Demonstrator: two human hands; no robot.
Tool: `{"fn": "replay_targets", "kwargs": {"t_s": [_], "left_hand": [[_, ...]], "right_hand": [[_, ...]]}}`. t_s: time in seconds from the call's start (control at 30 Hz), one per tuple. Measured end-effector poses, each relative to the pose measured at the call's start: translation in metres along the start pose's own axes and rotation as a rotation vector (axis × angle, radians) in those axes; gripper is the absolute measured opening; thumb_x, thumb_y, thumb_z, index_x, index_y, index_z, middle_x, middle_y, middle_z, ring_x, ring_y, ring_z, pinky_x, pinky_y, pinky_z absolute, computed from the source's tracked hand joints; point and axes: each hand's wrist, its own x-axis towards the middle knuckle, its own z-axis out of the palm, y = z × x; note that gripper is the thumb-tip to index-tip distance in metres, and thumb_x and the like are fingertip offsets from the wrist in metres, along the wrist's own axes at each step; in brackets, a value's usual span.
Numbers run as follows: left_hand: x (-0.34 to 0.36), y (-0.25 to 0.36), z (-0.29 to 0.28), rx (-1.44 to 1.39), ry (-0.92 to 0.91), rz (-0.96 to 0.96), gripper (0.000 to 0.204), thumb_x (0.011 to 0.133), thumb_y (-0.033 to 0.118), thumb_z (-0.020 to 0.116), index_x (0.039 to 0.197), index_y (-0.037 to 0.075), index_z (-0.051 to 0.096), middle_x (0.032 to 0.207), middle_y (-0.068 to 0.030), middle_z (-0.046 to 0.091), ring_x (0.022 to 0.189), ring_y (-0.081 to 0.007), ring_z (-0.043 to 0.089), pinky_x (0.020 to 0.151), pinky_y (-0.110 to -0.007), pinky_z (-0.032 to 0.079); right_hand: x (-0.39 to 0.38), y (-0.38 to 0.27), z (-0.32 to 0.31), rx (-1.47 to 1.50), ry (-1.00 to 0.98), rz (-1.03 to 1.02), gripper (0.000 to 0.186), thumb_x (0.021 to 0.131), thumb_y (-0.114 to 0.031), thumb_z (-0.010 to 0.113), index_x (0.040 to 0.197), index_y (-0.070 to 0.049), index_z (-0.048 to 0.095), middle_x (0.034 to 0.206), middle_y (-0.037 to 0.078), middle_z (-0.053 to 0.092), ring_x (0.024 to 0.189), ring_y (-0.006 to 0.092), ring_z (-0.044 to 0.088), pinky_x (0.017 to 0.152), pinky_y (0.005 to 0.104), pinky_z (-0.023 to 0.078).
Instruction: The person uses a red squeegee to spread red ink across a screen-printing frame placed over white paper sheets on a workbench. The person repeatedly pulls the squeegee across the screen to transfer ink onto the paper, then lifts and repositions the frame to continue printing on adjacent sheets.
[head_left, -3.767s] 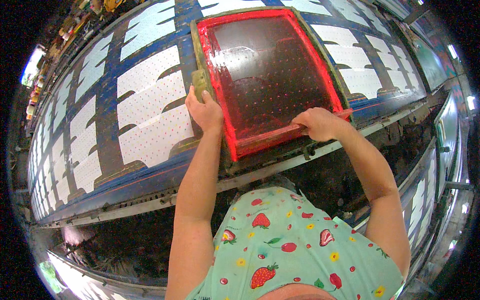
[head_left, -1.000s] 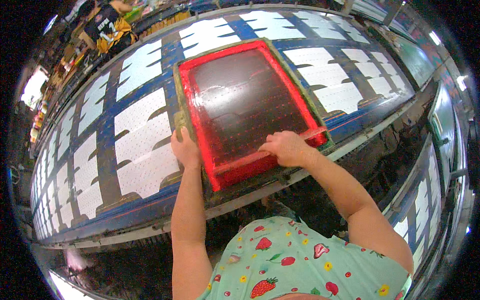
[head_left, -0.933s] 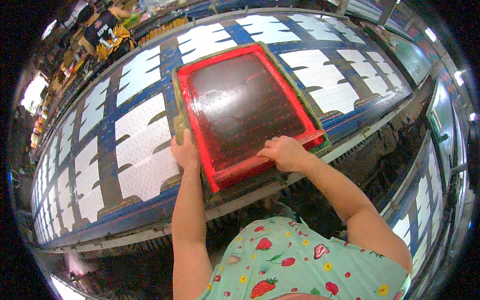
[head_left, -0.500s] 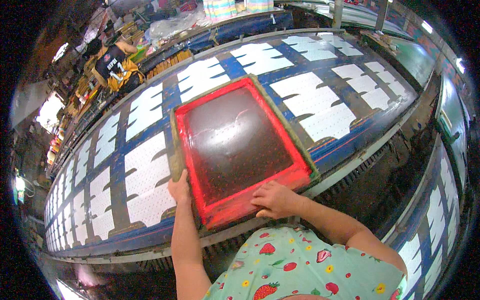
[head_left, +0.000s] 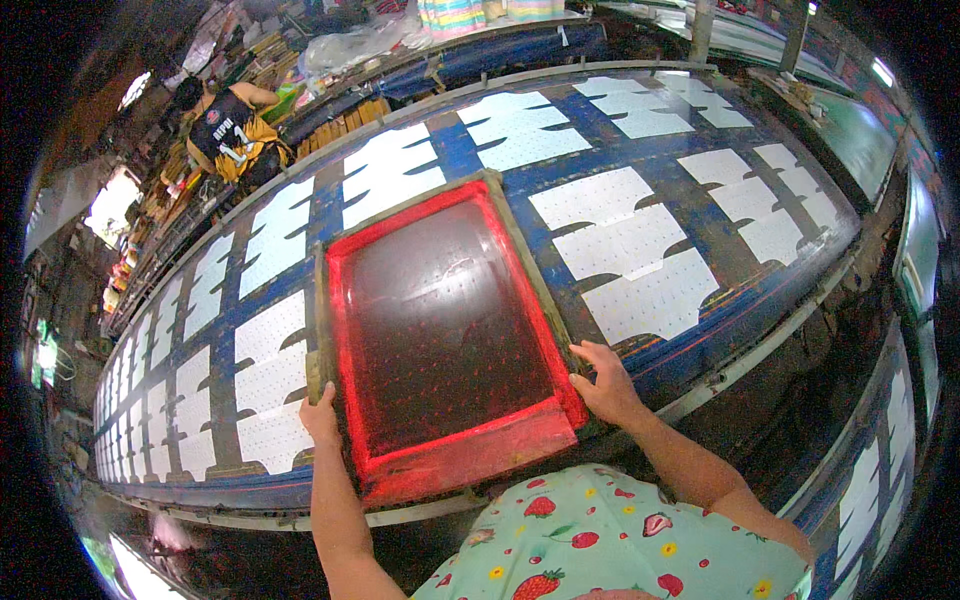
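Note:
A screen-printing frame [head_left: 322,300] with a wooden rim and a red inner border lies over the long table in front of me. Dark mesh with rows of small dots fills its middle, and a red-stained band [head_left: 470,452] crosses its near end. My left hand [head_left: 322,416] grips the frame's left side near the close corner. On the opposite side, my right hand [head_left: 606,386] has its fingers closed on the right rim. White cut fabric pieces [head_left: 640,250] printed with small dots lie flat on both sides of the frame; whatever is beneath it is mostly hidden.
The long blue-stained table [head_left: 330,225] carries rows of white pieces, with a raised rail along its edges. Another person [head_left: 235,130] stands beyond its far left side. Stacked fabric [head_left: 450,15] sits at the back, and a second table [head_left: 850,500] runs along the right.
The screen-printing frame has shifted left and nearer to me. My right hand has gone from the near red band to the right rim; my left hand has moved left with the frame.

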Motion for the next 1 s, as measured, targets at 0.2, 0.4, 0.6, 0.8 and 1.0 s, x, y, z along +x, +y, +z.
{"fn": "replay_targets", "kwargs": {"t_s": [0.2, 0.4, 0.6, 0.8, 1.0], "left_hand": [[-0.001, 0.006, -0.001, 0.044, -0.007, 0.029, 0.041, 0.095, 0.024, 0.087, 0.122, -0.005, 0.078, 0.112, -0.0115, 0.080, 0.097, -0.0232, 0.072, 0.092, -0.040, 0.056], [-0.002, 0.003, -0.003, 0.006, -0.017, -0.016, 0.037, 0.097, 0.023, 0.085, 0.118, -0.006, 0.077, 0.108, -0.0126, 0.079, 0.094, -0.0225, 0.071, 0.090, -0.040, 0.055], [0.003, -0.002, -0.004, -0.155, -0.069, -0.066, 0.035, 0.098, 0.022, 0.084, 0.119, -0.006, 0.077, 0.110, -0.0118, 0.079, 0.093, -0.0226, 0.071, 0.088, -0.039, 0.056], [-0.003, 0.024, -0.006, -0.387, -0.130, -0.145, 0.037, 0.098, 0.017, 0.084, 0.126, -0.006, 0.074, 0.113, -0.0114, 0.078, 0.095, -0.0244, 0.074, 0.088, -0.039, 0.059], [-0.039, 0.071, 0.035, -0.384, -0.097, -0.161, 0.042, 0.097, 0.016, 0.085, 0.129, -0.007, 0.071, 0.116, -0.0131, 0.077, 0.095, -0.0266, 0.075, 0.086, -0.041, 0.061]], "right_hand": [[0.006, -0.011, 0.006, 0.182, -0.104, 0.148, 0.049, 0.093, -0.021, 0.081, 0.140, -0.008, 0.073, 0.142, 0.022, 0.069, 0.137, 0.0384, 0.063, 0.123, 0.0462, 0.046], [0.014, -0.032, 0.007, 0.070, -0.101, 0.152, 0.039, 0.093, -0.019, 0.081, 0.130, -0.009, 0.078, 0.133, 0.021, 0.073, 0.132, 0.0379, 0.065, 0.118, 0.0472, 0.049], [0.017, -0.051, -0.001, 0.073, -0.051, 0.163, 0.030, 0.092, -0.018, 0.081, 0.121, -0.011, 0.081, 0.128, 0.020, 0.074, 0.127, 0.0391, 0.067, 0.114, 0.0477, 0.051], [0.021, -0.062, -0.023, -0.015, 0.059, -0.027, 0.025, 0.091, -0.020, 0.080, 0.115, -0.011, 0.083, 0.123, 0.019, 0.076, 0.122, 0.0377, 0.069, 0.110, 0.0480, 0.053], [0.042, -0.023, -0.067, 0.124, 0.100, 0.056, 0.021, 0.090, -0.018, 0.079, 0.109, -0.009, 0.084, 0.111, 0.017, 0.080, 0.112, 0.0378, 0.073, 0.105, 0.0473, 0.056]]}}
